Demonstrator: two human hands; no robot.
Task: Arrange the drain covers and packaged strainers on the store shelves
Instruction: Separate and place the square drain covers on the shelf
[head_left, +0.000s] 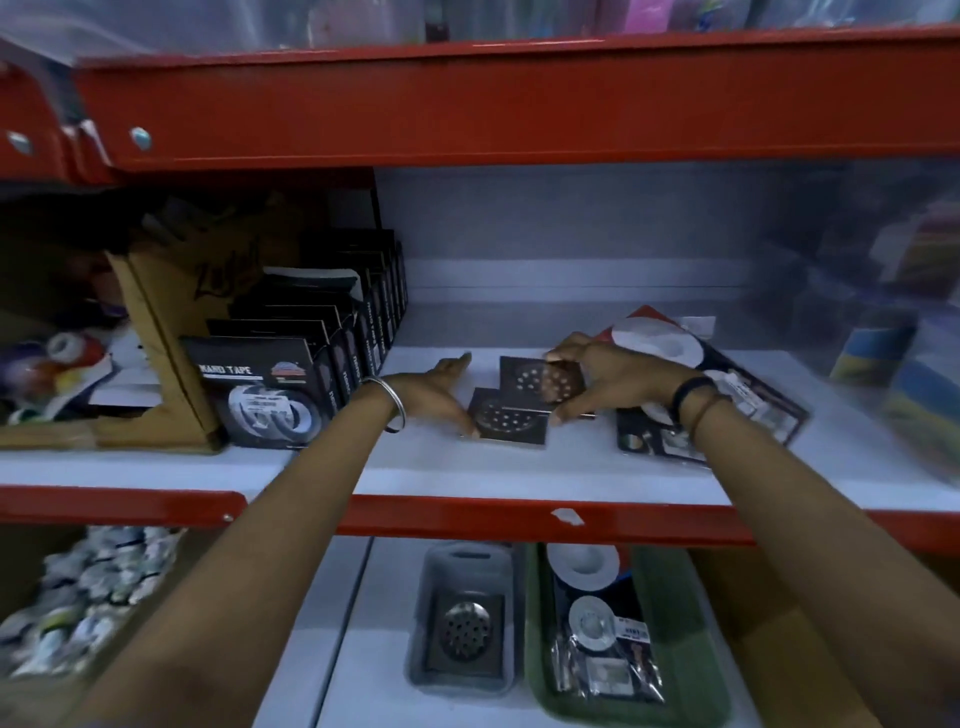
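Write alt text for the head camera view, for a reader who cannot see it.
Two bare hands arrange square metal drain covers on a white store shelf: the right hand grips the rear cover while the left hand rests open beside the front one. Packaged strainers lie to the right, boxed nano tape to the left.

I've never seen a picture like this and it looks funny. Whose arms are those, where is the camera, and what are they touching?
The camera sits on a person's head and looks down, so you see that person's own two arms reaching into a shop shelf. Two square metal drain covers lie there, overlapping. The right hand grips the far cover with its fingers. The left hand is open, resting beside the near one. Right of them lie packaged strainers; left stand black tape boxes. On the shelf below, a grey tray holds another cover and a green tray more strainers.
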